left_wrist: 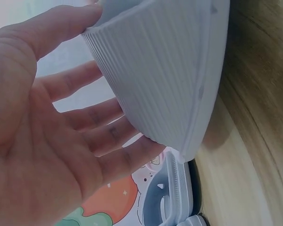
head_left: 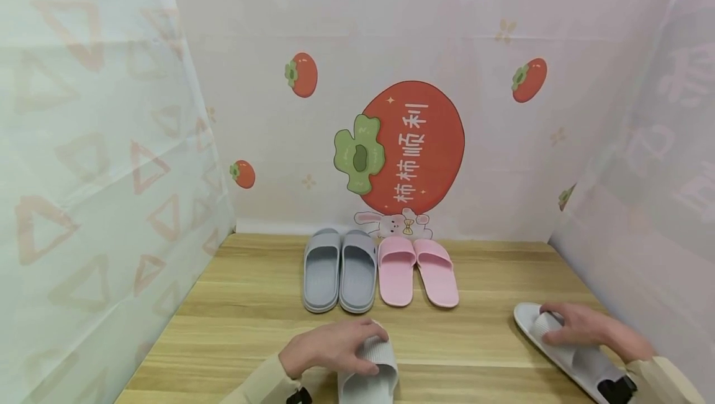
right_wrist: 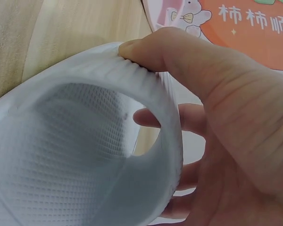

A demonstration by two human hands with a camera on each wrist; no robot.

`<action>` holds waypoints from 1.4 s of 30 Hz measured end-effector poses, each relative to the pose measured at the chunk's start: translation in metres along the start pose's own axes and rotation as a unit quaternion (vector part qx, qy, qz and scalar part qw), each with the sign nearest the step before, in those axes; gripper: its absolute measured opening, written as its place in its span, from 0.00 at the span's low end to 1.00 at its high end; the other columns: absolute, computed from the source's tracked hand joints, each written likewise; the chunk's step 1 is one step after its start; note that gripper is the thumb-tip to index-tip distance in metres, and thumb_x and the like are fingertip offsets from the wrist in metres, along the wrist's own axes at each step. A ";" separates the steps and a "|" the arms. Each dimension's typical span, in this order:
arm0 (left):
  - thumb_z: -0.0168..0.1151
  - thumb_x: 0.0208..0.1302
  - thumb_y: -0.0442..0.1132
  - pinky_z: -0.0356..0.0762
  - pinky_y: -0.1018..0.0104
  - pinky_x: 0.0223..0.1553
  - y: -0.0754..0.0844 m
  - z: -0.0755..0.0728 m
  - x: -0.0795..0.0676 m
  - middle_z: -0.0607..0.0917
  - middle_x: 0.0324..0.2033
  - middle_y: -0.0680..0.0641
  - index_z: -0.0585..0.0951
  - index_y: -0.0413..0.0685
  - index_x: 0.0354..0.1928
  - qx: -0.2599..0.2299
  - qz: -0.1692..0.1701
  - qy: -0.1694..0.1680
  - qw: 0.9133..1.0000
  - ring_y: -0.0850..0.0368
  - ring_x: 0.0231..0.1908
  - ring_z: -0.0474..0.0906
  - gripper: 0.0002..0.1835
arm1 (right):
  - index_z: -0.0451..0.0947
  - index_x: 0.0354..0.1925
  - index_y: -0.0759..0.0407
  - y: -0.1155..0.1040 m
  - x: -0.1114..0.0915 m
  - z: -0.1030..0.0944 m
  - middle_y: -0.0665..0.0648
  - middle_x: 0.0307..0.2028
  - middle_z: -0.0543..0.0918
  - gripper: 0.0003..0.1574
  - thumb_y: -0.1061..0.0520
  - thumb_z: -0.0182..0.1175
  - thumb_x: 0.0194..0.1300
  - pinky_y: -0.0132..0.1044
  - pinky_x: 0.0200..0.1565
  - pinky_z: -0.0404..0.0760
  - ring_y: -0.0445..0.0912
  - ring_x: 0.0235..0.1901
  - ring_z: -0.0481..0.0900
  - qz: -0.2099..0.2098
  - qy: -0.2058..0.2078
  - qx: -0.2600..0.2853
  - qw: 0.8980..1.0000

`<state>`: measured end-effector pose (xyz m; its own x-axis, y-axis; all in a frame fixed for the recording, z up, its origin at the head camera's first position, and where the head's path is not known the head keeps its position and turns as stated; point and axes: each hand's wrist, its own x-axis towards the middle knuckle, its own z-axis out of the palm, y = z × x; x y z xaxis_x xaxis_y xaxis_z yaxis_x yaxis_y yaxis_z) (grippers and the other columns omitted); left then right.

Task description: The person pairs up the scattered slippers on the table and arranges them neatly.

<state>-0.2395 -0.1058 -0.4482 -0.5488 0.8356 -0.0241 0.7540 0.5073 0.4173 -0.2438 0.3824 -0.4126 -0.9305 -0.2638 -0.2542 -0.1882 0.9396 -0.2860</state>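
My left hand lies over the ribbed strap of a white slipper at the front middle of the wooden surface. In the left wrist view, its thumb sits at the strap's opening and the fingers reach along the outer side. Far to the right, my right hand grips the strap of another white slipper, which points away at a slant. The right wrist view shows the thumb on top of this strap, the fingers round its other side, and a dimpled footbed inside.
A pair of grey slippers stands side by side near the back wall. Just right of them are pink slippers, the right one angled outward. Printed cloth walls enclose the wooden surface at the back and both sides.
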 end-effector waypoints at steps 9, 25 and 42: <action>0.61 0.62 0.59 0.75 0.72 0.49 0.000 0.000 0.010 0.77 0.56 0.54 0.73 0.62 0.61 0.017 -0.011 0.028 0.999 0.68 0.47 0.73 0.26 | 0.77 0.51 0.64 0.008 0.005 0.000 0.65 0.45 0.83 0.30 0.48 0.68 0.54 0.46 0.41 0.76 0.52 0.42 0.78 -0.044 0.027 -0.011 0.999; 0.61 0.63 0.58 0.73 0.72 0.53 0.008 -0.004 0.028 0.77 0.57 0.55 0.73 0.60 0.61 0.009 0.001 0.044 0.999 0.68 0.50 0.73 0.26 | 0.76 0.52 0.60 0.005 0.010 -0.003 0.65 0.48 0.82 0.30 0.47 0.68 0.55 0.43 0.40 0.75 0.50 0.43 0.78 -0.049 0.022 -0.001 0.999; 0.60 0.63 0.61 0.73 0.73 0.49 0.021 -0.004 0.046 0.75 0.59 0.55 0.72 0.65 0.63 0.005 -0.011 0.055 0.998 0.68 0.48 0.73 0.27 | 0.76 0.54 0.63 -0.011 0.012 -0.009 0.67 0.48 0.83 0.33 0.45 0.67 0.57 0.48 0.42 0.76 0.55 0.45 0.79 -0.039 0.033 -0.005 0.999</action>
<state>-0.2503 -0.0576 -0.4372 -0.6013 0.7961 0.0676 0.7446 0.5277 0.4088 -0.2558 0.3713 -0.4042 -0.9315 -0.3218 -0.1693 -0.2644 0.9190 -0.2923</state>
